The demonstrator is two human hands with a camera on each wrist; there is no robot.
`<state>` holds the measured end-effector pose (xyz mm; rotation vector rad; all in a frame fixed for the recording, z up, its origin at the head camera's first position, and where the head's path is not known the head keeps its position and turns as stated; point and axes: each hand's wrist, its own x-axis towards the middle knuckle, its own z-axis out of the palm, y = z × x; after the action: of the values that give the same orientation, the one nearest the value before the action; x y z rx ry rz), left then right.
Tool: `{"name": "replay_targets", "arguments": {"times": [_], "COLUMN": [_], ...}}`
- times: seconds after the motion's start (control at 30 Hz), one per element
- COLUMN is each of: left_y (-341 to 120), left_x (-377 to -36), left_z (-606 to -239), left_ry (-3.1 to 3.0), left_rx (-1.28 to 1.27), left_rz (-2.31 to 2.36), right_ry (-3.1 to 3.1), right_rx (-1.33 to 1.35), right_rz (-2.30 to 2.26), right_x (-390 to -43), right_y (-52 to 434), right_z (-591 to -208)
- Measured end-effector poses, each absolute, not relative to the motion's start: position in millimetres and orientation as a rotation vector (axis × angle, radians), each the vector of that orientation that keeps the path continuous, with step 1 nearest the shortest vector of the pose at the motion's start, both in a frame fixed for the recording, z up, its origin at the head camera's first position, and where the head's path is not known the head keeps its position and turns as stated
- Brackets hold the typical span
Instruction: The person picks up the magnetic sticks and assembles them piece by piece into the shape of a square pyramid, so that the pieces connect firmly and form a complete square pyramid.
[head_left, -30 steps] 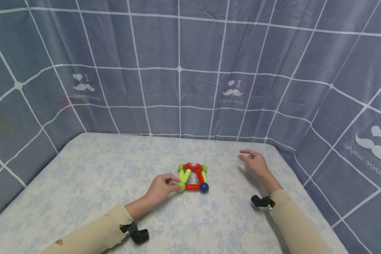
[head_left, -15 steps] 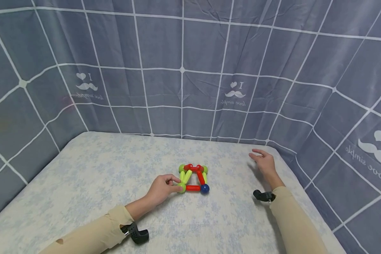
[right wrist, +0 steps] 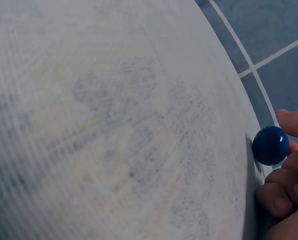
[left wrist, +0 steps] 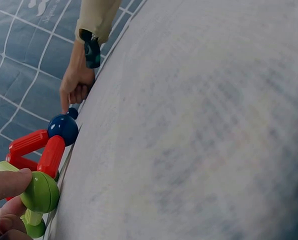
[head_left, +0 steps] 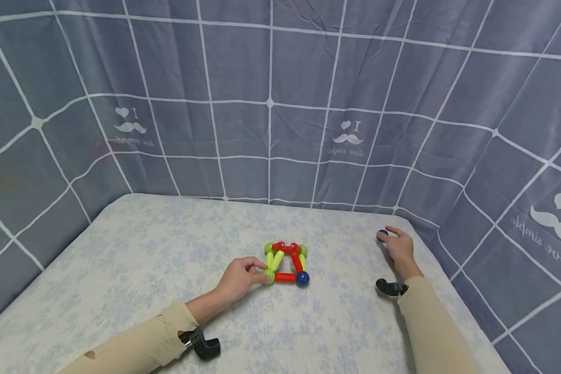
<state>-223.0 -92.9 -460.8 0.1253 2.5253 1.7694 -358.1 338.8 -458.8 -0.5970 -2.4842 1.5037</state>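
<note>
From my remote seat I see the left hand (head_left: 237,279) pinching a green ball (head_left: 268,277) at the 8 o'clock corner of the toy frame (head_left: 286,262) mid-tabletop (head_left: 145,249), while the right hand (head_left: 399,248), at 3 o'clock, curls its fingers around a loose blue ball (right wrist: 270,145).

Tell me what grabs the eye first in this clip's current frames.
The red, green and blue toy frame of sticks and balls stands mid-table, the left hand pinching its near green corner ball. At the far right edge, the right hand reaches a loose blue ball. Grey checked cloth walls everything.
</note>
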Motion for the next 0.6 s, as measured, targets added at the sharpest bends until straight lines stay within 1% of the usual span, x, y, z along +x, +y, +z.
{"name": "replay_targets", "arguments": {"times": [0.23,0.6], "left_y": [-93.6,-93.8], "left_x": [-225.0,-224.5], "left_z": [-462.3,-461.2], "left_ry": [2.525,2.508], "left_rx": [0.148,0.133], "left_rz": [1.781,1.788], "right_ry": [-2.465,-2.539], "right_rx": [-0.599,-0.599], "right_rz": [1.534,1.418], "right_x": [-360.5,-356.7], "right_y": [336.8,332.5], "right_z": [-458.8,-457.5]}}
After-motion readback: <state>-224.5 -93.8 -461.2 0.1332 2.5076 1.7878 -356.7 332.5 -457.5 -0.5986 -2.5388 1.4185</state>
